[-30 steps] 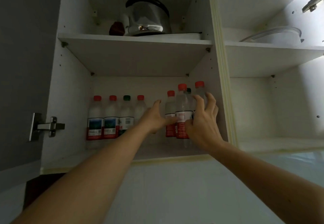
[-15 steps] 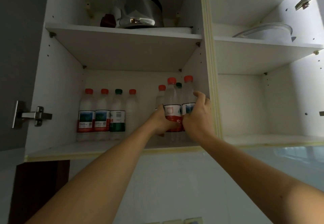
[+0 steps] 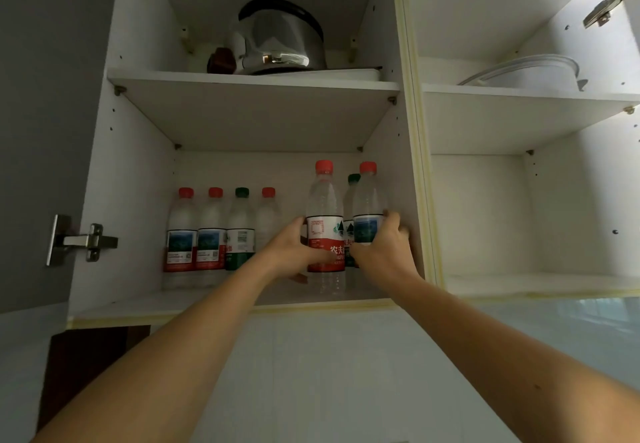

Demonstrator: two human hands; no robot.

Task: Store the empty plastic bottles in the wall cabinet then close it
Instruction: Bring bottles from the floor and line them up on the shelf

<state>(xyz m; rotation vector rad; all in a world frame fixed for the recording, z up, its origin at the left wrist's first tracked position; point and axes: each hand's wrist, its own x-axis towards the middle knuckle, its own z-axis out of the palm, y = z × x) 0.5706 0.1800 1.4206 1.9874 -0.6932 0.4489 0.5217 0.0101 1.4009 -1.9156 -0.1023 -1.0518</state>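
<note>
The open wall cabinet's lower left shelf [image 3: 121,307] holds several empty plastic bottles. A row of them [image 3: 211,234], with red and green caps, stands at the back left. At the right, a red-label bottle [image 3: 325,207] stands near the front with my left hand [image 3: 294,252] wrapped around its lower half. My right hand [image 3: 382,252] grips a blue-label bottle [image 3: 368,200] beside the cabinet's right wall. A green-capped bottle [image 3: 352,182] stands between those two, mostly hidden.
A steel kettle [image 3: 280,38] sits on the upper left shelf. A clear lid [image 3: 519,70] lies on the upper right shelf. The grey left door [image 3: 41,113] stands open on its hinge [image 3: 81,240]. White tiled wall lies below the cabinet.
Both hands have closed around the right-hand bottles and drawn them toward the shelf's front. The bottle that stood behind the red-label one is no longer visible.
</note>
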